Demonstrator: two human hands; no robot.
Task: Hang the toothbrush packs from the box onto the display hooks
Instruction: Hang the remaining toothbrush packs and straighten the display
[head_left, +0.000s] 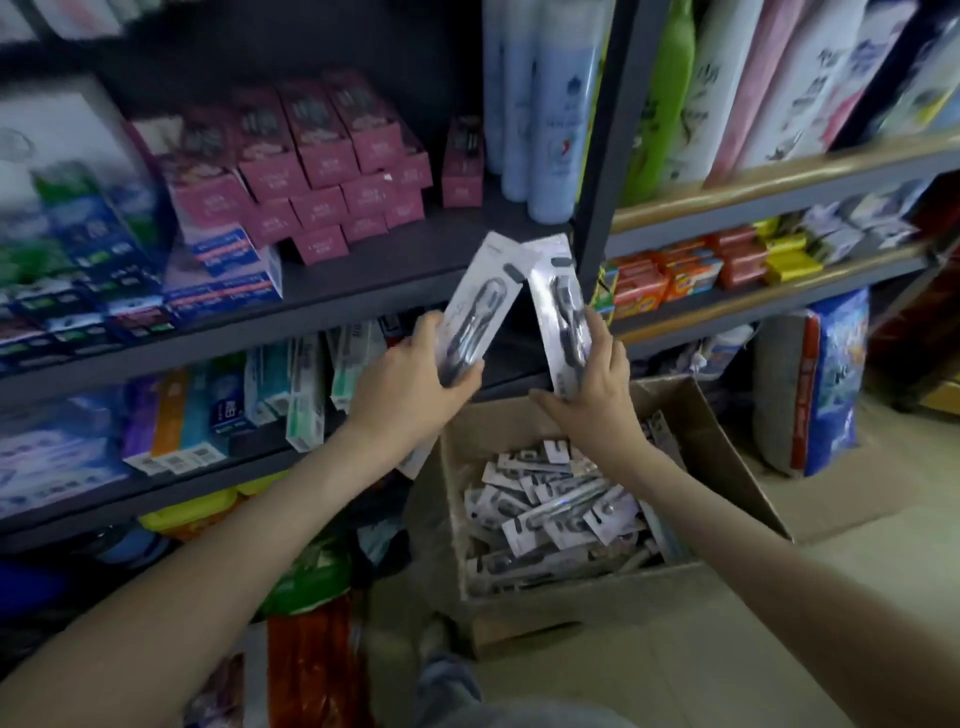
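Observation:
My left hand (410, 374) grips the lower end of a white toothbrush pack (480, 301) that leans up and to the right. A second toothbrush pack (558, 291) is held by my right hand (597, 384), tilted so that the tops of the two packs nearly meet. Both packs are raised above an open cardboard box (691, 415) on the floor, which holds several more packs (550, 514) in a loose pile. No display hooks can be made out in this blurred view.
A dark shelf unit (363, 275) stands ahead with pink boxes (322, 171) and toothpaste cartons (218, 410). Its upright post (608, 156) is just behind the packs. Bottles (545, 104) and soap bars (691, 265) fill the right shelves. Bags (826, 384) sit on the floor.

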